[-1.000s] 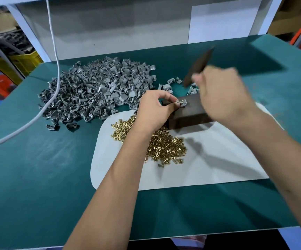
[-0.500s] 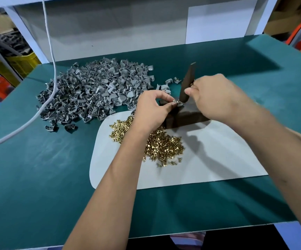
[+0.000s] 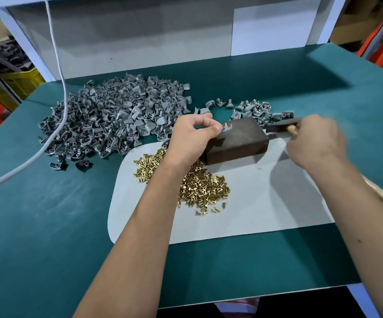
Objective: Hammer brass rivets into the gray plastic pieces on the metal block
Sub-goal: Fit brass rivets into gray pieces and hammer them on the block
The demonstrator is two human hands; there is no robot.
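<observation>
The left hand, just left of the frame's centre, has its fingers curled, and its thumb tip presses against a gray plastic piece sitting on the upper left corner of the metal block. A brass rivet stands upright in that piece (only its top shows). The right hand, right of centre, grips a hammer near its head, and the dark head lies low just beside the block's right end; whether it touches the block cannot be told, as the hand is blurred. The wooden handle reappears below the right forearm at the right edge of the frame.

The block rests on the upper edge of a white mat, which also carries a heap of loose brass rivets under the left wrist. On the green table, a large pile of gray pieces fills the upper left, and a smaller cluster of pieces lies just above the block. A white cable hangs down across the large pile.
</observation>
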